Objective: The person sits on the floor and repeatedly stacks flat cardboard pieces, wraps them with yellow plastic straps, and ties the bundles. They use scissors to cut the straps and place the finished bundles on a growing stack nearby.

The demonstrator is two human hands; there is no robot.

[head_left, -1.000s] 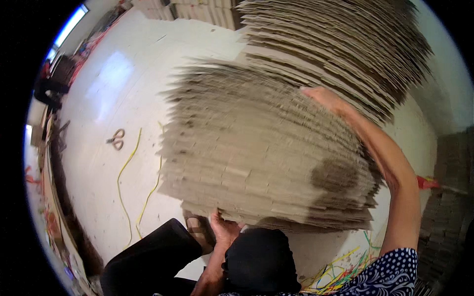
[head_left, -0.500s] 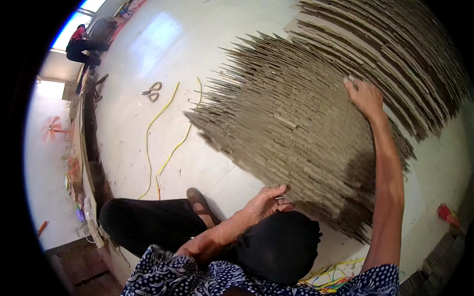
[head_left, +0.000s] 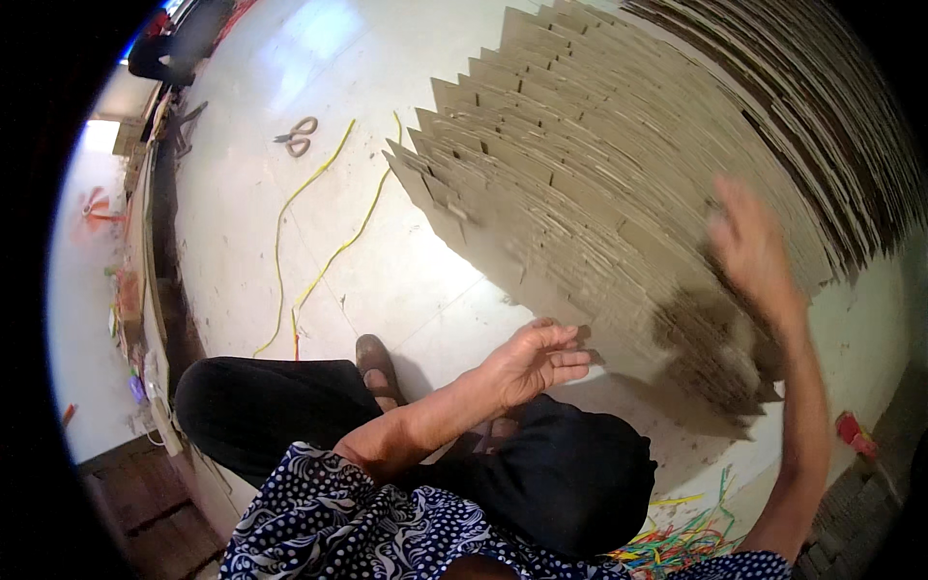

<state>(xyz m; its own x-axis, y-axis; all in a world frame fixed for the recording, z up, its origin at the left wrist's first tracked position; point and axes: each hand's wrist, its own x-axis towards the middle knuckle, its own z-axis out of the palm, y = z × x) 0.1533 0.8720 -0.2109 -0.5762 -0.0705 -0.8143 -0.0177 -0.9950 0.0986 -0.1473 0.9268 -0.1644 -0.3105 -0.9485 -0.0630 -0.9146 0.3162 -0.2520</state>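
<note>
A wide bank of thin grey-brown cardboard pieces (head_left: 580, 184) lies fanned in overlapping rows on the pale floor before me, its jagged edge to the left. By its near edge hovers my left hand (head_left: 541, 360), fingers loosely bent and apart, with nothing in it. Over the bank's right side is my right hand (head_left: 759, 251), blurred by motion; its fingers look stretched out and hold nothing that I can see. The hand's shadow darkens the near right corner of the pieces.
Beyond lies a second bank of similar pieces (head_left: 822, 106). Scissors (head_left: 298, 137) and two yellow strings (head_left: 340, 253) rest on the floor at left. Coloured strips (head_left: 677, 543) pile by my knee. A red object (head_left: 855, 434) sits at right; another person (head_left: 159, 58) is far left.
The pieces have tipped over, so broader faces and larger steps now show. My right hand has moved right and nearer to me; my left hand has drawn slightly off the near edge.
</note>
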